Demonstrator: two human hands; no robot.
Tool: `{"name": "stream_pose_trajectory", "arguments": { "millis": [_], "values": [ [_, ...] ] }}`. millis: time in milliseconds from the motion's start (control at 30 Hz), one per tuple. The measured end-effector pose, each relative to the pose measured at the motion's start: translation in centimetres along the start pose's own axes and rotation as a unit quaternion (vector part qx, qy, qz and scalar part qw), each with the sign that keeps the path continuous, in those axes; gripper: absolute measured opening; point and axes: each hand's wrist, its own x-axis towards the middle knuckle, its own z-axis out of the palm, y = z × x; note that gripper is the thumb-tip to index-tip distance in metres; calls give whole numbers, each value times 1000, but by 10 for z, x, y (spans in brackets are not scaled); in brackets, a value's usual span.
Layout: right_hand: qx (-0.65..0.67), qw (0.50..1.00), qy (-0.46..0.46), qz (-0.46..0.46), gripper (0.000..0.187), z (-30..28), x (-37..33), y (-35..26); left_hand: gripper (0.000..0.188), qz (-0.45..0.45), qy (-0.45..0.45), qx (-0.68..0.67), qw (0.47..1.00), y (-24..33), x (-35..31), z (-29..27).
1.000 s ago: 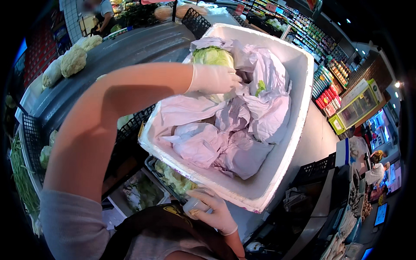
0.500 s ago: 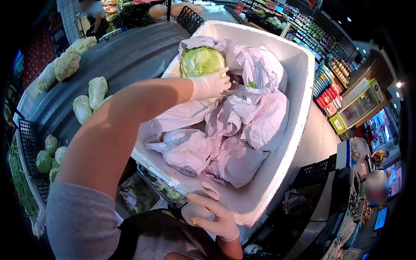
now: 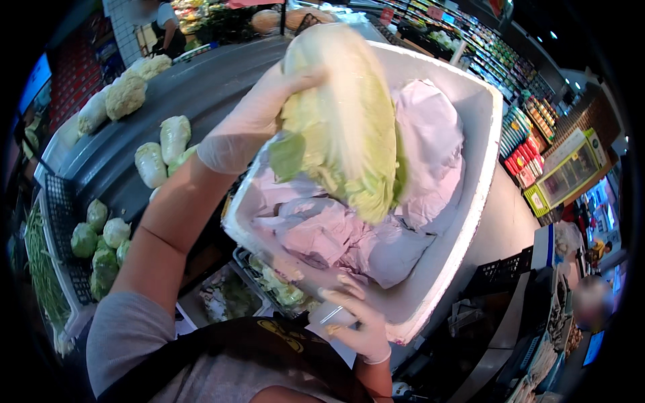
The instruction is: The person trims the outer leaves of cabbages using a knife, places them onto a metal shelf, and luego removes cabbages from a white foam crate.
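A pale green napa cabbage [image 3: 366, 121], slightly blurred, is in my gloved left hand [image 3: 282, 87]. My fingers wrap its white base end, and its leafy end points down toward me. The cabbage is raised over a white foam box [image 3: 480, 181]. Inside the box sit several bundles wrapped in pinkish-white paper [image 3: 430, 148]. At the box's near corner is my gloved right hand [image 3: 359, 326], thumb and fingers apart. A whitish patch shows between them; whether the hand touches the rim is unclear.
On the grey ridged display surface [image 3: 222, 80], left, lie cauliflowers [image 3: 126, 96] and more napa cabbages [image 3: 175, 138]. Small green heads [image 3: 97, 235] stand by a black plastic crate [image 3: 64, 221]. Crates of greens [image 3: 232, 295] are below the box. Another person [image 3: 168, 30] stands far left.
My left hand has lifted the napa cabbage out of the wrapped bundles, up and toward the box's far left side. My right hand stays near the box corner. The view shifted slightly.
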Motion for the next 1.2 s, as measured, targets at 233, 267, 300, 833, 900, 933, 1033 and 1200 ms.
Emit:
{"name": "stream_pose_trajectory", "arguments": {
  "millis": [233, 267, 300, 833, 900, 933, 1033, 1200],
  "values": [
    [105, 977, 161, -88, 65, 12, -1, -2, 73, 45, 134, -237, 961, 5, -135, -70],
    [98, 975, 177, -93, 72, 14, 1, -2, 74, 57, 146, -272, 950, 10, -154, -76],
    [119, 973, 158, -121, 73, 16, 9, -5, 76, 70, 157, -305, 936, 16, -173, -82],
    [392, 800, -417, 180, 41, 339, 109, 78, 55, -163, 305, 3, 938, 76, -411, -121],
    [591, 508, -470, 414, 45, 362, 66, 50, 55, -197, 316, 119, 921, 35, -436, -136],
    [580, 539, -431, 433, 46, 371, 49, 61, 61, -188, 339, 189, 902, 6, -445, -141],
    [552, 567, -343, 506, 45, 375, 4, 112, 97, -469, 369, 507, 622, -11, -431, -98],
    [524, 572, -287, 562, 45, 350, -57, 166, 93, -511, 263, 434, 694, -7, -427, -75]
  ]
}}
